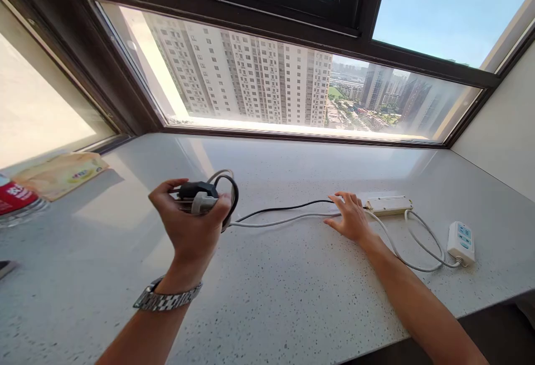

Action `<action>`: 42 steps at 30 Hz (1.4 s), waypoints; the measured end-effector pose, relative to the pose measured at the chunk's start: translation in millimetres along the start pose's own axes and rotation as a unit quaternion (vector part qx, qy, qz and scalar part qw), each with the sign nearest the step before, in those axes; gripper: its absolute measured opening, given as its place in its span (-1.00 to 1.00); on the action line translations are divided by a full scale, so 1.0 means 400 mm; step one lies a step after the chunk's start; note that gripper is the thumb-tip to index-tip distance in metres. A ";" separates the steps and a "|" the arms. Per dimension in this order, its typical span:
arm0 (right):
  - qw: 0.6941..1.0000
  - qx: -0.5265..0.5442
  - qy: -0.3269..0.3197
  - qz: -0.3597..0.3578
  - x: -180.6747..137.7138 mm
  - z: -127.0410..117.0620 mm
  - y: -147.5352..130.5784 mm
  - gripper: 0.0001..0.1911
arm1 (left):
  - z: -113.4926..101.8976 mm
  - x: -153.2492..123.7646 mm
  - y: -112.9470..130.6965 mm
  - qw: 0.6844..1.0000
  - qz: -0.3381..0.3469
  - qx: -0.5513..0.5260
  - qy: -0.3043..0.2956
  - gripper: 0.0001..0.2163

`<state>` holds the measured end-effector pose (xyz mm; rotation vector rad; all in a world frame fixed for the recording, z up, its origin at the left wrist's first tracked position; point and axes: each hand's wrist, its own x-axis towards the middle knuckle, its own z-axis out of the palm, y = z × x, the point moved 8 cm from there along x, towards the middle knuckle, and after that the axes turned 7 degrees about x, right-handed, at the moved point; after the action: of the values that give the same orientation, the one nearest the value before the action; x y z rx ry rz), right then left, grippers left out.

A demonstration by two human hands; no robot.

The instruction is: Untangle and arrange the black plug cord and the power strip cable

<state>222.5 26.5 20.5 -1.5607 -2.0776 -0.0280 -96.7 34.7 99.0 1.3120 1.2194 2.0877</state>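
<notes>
My left hand (190, 223) is closed around a black plug (194, 189) and a grey plug (203, 203), with a loop of black cable (235, 192) and grey cable beside the thumb. From there, the black and grey cables run right across the pale speckled counter. My right hand (350, 215) lies over these cables with its fingers apart; contact with them is partly hidden. Just right of its fingers rests a long white power unit (388, 205). A grey cord (422, 269) curves to a white socket block (462, 242) with blue outlets.
At the left edge stand a bottle with a red label (16, 198) and a soft yellowish tissue pack (62, 175). A dark flat object (6, 267) lies below them. A dark-framed window (251, 75) borders the counter (267, 298) at the back.
</notes>
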 end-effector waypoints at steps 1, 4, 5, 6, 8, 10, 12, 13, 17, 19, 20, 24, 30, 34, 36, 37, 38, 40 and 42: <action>1.000 -0.023 0.013 0.003 0.003 -0.008 0.014 -0.32 | -0.005 0.009 0.004 1.000 0.007 0.011 -0.011 -0.43; 0.998 -0.055 -0.003 0.031 0.007 -0.009 0.064 -0.48 | -0.030 0.041 -0.004 1.000 -0.012 -0.016 -0.013 -0.48; 0.997 -0.059 -0.016 0.044 0.006 -0.008 0.082 -0.57 | -0.044 0.055 -0.017 0.999 -0.033 -0.043 0.004 -0.49; 0.996 -0.062 -0.027 0.055 0.004 -0.009 0.099 -0.64 | -0.062 0.070 -0.035 0.995 -0.061 -0.072 0.028 -0.48; 0.994 -0.077 -0.040 0.071 -0.003 -0.017 0.130 -0.66 | -0.099 0.093 -0.082 0.981 -0.132 -0.114 0.085 -0.46; 0.990 -0.101 -0.052 0.077 -0.014 -0.026 0.157 -0.62 | -0.121 0.104 -0.115 0.968 -0.188 -0.125 0.107 -0.51; 0.986 -0.128 -0.059 0.084 -0.027 -0.038 0.187 -0.58 | -0.126 0.104 -0.125 0.965 -0.213 -0.117 0.094 -0.60; 0.985 -0.138 -0.060 0.088 -0.032 -0.045 0.202 -0.57 | -0.121 0.101 -0.123 0.966 -0.219 -0.108 0.080 -0.65; 0.980 -0.145 -0.046 0.128 -0.043 -0.073 0.278 -0.53 | -0.070 0.078 -0.107 0.971 -0.233 -0.058 0.011 -0.65; 0.977 -0.138 -0.026 0.159 -0.045 -0.082 0.306 -0.54 | -0.023 0.064 -0.098 0.975 -0.214 -0.046 -0.037 -0.59; 0.977 -0.131 -0.005 0.171 -0.047 -0.086 0.310 -0.58 | 0.005 0.054 -0.093 0.977 -0.200 -0.046 -0.060 -0.55; 0.987 -0.041 0.117 0.104 -0.051 -0.084 0.196 -0.52 | 0.108 -0.024 -0.071 0.977 -0.166 -0.060 -0.122 -0.47; 0.940 0.281 0.167 -0.097 -0.040 -0.043 -0.160 0.09 | 0.248 -0.201 0.005 0.922 -0.165 -0.018 -0.351 -0.49; 0.888 0.409 0.139 -0.161 -0.027 -0.046 -0.277 0.12 | 0.259 -0.259 0.065 0.869 -0.096 -0.025 -0.486 -0.51; 0.886 0.429 0.119 -0.130 -0.019 -0.037 -0.279 -0.01 | 0.240 -0.261 0.073 0.860 -0.094 -0.041 -0.500 -0.51; 0.889 0.430 0.110 -0.112 -0.016 -0.031 -0.277 -0.09 | 0.232 -0.259 0.076 0.859 -0.096 -0.047 -0.500 -0.50; 0.893 0.426 0.103 -0.100 -0.013 -0.025 -0.277 -0.16 | 0.223 -0.255 0.079 0.863 -0.096 -0.055 -0.492 -0.48; 0.905 0.405 0.092 -0.090 -0.007 -0.020 -0.284 -0.32 | 0.204 -0.237 0.087 0.891 -0.101 -0.078 -0.437 -0.45; 0.918 0.378 0.092 -0.078 -0.001 -0.022 -0.291 -0.48 | 0.184 -0.219 0.097 0.922 -0.105 -0.109 -0.357 -0.44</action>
<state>121.8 -15.0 62.2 -0.8790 -1.7423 0.4934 14.0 -13.2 98.4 1.5497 0.7354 1.3422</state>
